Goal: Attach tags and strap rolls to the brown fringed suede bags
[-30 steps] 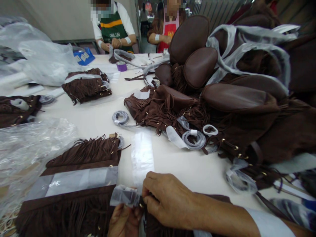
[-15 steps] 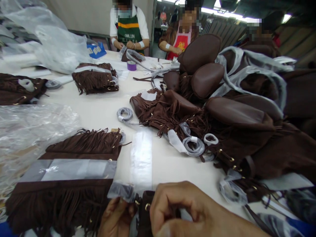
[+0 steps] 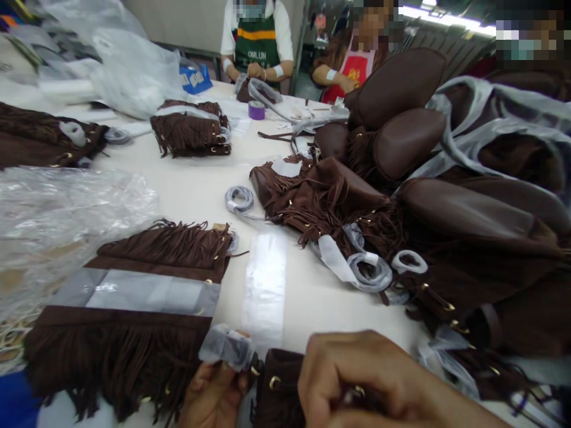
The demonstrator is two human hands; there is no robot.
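At the bottom centre lies a dark brown bag (image 3: 277, 389) with gold eyelets, partly cut off by the frame. My left hand (image 3: 212, 392) pinches a small piece of clear plastic wrap (image 3: 227, 348) at the bag's left side. Curled over the bag's right side is my right hand (image 3: 352, 368); its fingers are closed and what they grip is hidden. Just left of my hands lies a fringed brown bag (image 3: 120, 356) with a clear plastic band (image 3: 138, 291) across its middle. Beyond my hands a strip of clear plastic (image 3: 265, 285) rests on the table.
A large pile of brown bags (image 3: 473, 208) fills the right side, with plastic-wrapped straps coiled among them. Crumpled clear plastic (image 3: 66, 220) covers the left. Farther back are a fringed bag (image 3: 190, 131), a purple tape roll (image 3: 256, 110) and co-workers (image 3: 259, 41) across the table (image 3: 178, 190).
The view has shifted left, so the table's things appear farther right. The plastic wrap at my left hand has tilted up. Both hands stay at the bag.
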